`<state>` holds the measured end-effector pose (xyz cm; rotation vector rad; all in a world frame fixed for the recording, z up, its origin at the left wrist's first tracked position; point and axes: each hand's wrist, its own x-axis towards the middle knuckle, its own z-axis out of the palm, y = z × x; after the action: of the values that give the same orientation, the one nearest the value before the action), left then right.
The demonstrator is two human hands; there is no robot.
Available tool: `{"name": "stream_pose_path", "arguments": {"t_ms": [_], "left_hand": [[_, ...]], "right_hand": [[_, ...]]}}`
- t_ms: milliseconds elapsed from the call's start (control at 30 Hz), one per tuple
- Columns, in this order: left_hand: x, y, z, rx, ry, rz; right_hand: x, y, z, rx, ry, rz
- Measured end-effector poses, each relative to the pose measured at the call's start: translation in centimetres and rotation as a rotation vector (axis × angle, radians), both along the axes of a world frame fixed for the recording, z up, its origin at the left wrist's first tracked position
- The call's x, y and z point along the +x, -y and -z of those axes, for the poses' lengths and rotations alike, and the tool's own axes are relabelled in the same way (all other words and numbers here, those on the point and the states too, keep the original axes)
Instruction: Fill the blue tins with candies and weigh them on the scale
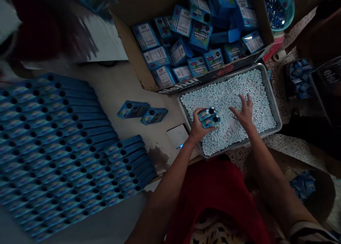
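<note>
Dim desk stretches leftward; right of centre, left fingers clasp two small boxes, likely light, crushable, best held by their sides, over pale pellets; right fingers spread, empty

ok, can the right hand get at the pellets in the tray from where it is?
Probably yes: the right hand is open, fingers spread over the pellets, with nothing apparent between. The left hand, holding two blue boxes, is off to one side.
</note>
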<state>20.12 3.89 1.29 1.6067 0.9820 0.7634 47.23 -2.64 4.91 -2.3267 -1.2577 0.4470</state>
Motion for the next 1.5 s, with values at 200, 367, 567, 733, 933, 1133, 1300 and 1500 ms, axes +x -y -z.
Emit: {"name": "stream_pose_path", "arguments": {"t_ms": [200,367,567,733,933,1133,1300,1500], "left_hand": [[0.0,0.9,-0.6,0.15,-0.145,0.002],[-0.7,0.2,-1.8,0.323,-0.248,0.015],[-0.8,0.3,-3.1,0.193,-0.237,-0.095],[0.2,0.9,-4.0,0.173,-0.251,-0.026],[1.0,1.4,-5.1,0.202,-0.332,-0.023],[1.5,1.3,-5.2,0.213,-0.356,-0.031],[1.0,0.9,-4.9,0.237,-0.268,0.074],[1.2,1.0,-4.7,0.205,-0.252,0.028]], "right_hand": [[-1.7,-3.5,4.3,-0.184,0.299,-0.151],[-2.3,-3.2,3.1,-0.078,-0.322,0.045],[-3.1,-1.0,-1.1,0.126,-1.148,0.395],[-6.1,-1.2,-6.1,0.497,-1.633,0.382],[-8.8,-1.9,-8.6,0.613,-1.463,0.13],[-9.3,-3.9,-8.9,0.594,-1.4,0.391],[-9.3,-4.9,-9.4,0.639,-1.408,0.244],[-9.5,-3.9,-9.4,0.561,-1.283,0.032]]}}
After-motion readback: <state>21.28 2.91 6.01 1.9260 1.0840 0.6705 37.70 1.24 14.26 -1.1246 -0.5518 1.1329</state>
